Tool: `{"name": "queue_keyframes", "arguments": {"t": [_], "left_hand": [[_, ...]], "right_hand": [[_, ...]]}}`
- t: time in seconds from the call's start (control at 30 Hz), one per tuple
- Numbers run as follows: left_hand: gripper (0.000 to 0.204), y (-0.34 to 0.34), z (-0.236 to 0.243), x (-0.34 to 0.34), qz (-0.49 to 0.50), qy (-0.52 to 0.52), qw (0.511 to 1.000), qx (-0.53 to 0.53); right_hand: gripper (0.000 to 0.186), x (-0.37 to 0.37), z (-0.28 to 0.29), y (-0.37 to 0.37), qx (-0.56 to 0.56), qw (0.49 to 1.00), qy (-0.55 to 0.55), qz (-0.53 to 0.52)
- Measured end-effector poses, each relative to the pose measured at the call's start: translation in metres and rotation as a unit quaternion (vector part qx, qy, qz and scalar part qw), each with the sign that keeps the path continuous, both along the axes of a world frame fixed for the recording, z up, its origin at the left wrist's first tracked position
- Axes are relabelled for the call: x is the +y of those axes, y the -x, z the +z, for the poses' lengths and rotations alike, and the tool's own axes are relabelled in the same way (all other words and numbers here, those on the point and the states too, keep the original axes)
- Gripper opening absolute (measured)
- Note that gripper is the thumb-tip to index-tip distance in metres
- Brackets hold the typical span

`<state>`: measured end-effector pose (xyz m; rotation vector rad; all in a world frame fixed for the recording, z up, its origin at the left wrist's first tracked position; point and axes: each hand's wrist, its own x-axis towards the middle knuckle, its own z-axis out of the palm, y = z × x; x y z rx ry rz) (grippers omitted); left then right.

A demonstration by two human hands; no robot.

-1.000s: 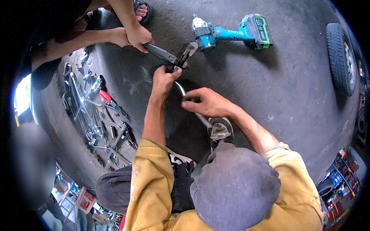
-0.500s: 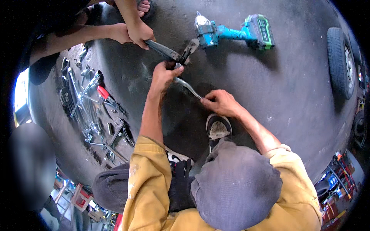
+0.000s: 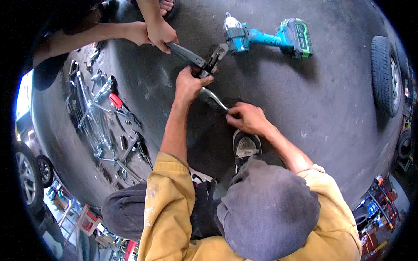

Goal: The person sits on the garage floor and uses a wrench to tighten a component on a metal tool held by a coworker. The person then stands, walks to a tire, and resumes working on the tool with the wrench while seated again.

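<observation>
My left hand grips the joint between a dark grey bar and a slim, slightly bent silver rod; its fingers hide part of that joint. The thin lower end of the silver rod is pinched by my right hand. Another person's two hands hold the far end of the dark grey bar. A short dark metal piece with a rounded end stands crosswise at the joint, just beyond my left thumb. What kind of part this is I cannot make out.
A teal cordless impact wrench lies on the dark floor at the upper right. Several wrenches, sockets and a red-handled tool are piled at left. One wheel stands at far right. My shoe is just below my right hand.
The joined bar and rod have shifted slightly to the right in the view, with my left hand still on them. My right hand's pinch on the rod end looks much the same.
</observation>
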<state>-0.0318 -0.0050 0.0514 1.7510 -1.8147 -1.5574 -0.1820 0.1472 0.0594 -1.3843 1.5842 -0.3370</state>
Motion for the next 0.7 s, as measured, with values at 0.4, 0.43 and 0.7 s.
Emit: {"name": "queue_keyframes", "arguments": {"t": [0.4, 0.43, 0.7], "left_hand": [[0.037, -0.012, -0.008, -0.005, 0.045, -0.043, 0.997, 0.038], [0.037, -0.012, -0.008, -0.003, 0.052, -0.028, 0.998, 0.031], [0.041, 0.0, -0.011, -0.001, 0.04, 0.002, 0.999, 0.024]], "right_hand": [[0.028, -0.067, 0.082, -0.037, -0.223, 0.975, 0.026, -0.007], [0.029, -0.063, 0.074, -0.036, -0.219, 0.975, -0.033, 0.003], [0.032, -0.016, 0.006, -0.001, -0.048, 0.991, -0.125, 0.015]]}}
